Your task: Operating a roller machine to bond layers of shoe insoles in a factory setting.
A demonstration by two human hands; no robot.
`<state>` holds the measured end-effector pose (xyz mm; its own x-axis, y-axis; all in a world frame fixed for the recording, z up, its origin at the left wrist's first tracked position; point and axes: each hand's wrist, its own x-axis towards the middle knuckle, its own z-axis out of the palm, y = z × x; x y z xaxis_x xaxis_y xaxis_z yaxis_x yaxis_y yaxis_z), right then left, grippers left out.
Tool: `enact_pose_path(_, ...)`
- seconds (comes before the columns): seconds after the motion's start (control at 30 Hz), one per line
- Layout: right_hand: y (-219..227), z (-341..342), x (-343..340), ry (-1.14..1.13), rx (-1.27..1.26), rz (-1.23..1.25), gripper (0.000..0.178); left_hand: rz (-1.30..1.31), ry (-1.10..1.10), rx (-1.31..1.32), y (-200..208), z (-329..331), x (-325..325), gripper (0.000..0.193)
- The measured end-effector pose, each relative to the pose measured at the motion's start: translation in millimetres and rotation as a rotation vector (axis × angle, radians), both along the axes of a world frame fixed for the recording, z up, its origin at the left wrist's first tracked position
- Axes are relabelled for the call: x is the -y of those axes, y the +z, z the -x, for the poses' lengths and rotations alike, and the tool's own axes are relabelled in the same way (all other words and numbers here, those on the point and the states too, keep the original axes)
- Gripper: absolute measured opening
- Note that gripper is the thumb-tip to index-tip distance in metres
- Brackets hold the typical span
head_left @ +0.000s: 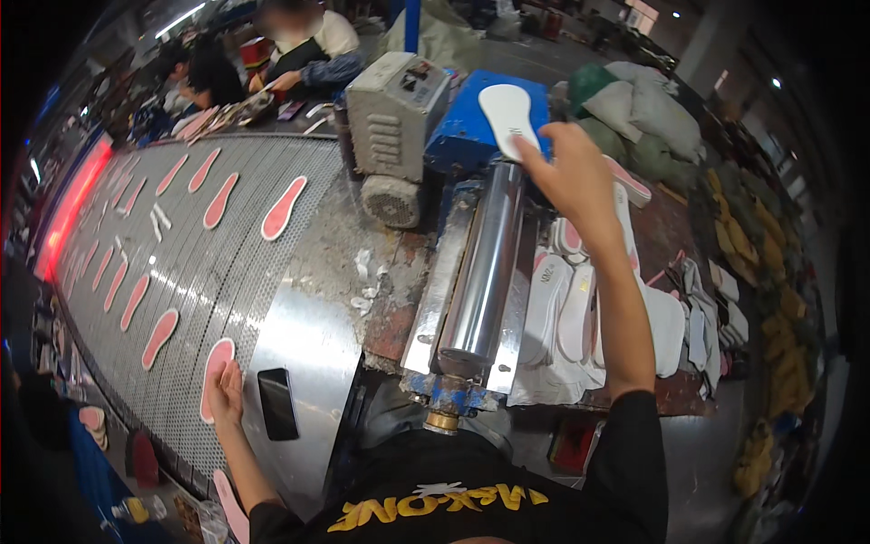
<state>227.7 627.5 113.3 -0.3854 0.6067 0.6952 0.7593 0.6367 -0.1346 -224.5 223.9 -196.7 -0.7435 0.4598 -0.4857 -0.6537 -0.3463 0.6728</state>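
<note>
My right hand [580, 172] is raised at the far end of a shiny steel roller [487, 272]. It grips the heel end of a white insole [504, 107], thumb on top; the insole is over a blue machine housing [458, 131]. At the near right edge of a metal mesh belt [249, 281], my left hand [227, 396] rests over a pink insole with a white rim [217, 354]. Its fingers are stretched out and cover part of that insole. Several more pink insoles [285, 208] lie spaced over the belt.
Right of the roller, white insoles [546, 304] lie in stacks. A dark phone [277, 403] lies on the metal plate [304, 340] beside the belt. A grey motor housing [385, 118] stands behind. A red glowing light [72, 213] edges the belt's far left. Co-workers sit at the back.
</note>
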Motion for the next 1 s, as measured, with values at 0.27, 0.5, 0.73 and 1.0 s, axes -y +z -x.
enact_pose_path(0.27, 11, 33, -35, -0.285, 0.198, 0.276, 0.064, 0.100, -0.439, -0.383, 34, -95, -79, 0.014)
enact_pose_path(0.5, 13, -25, -25, 0.298, -0.561, 0.396, 0.029, 0.041, -0.863, -0.682, 64, -143, -167, 0.021)
enact_pose_path(0.73, -49, -183, -4, 0.391, -1.174, 0.720, 0.024, -0.131, -1.035, -1.089, 150, -166, -214, 0.023)
enact_pose_path(1.0, -102, -115, 38, 0.285, -1.004, 0.855, 0.023, -0.381, -1.430, -1.707, 242, -207, -288, 0.079)
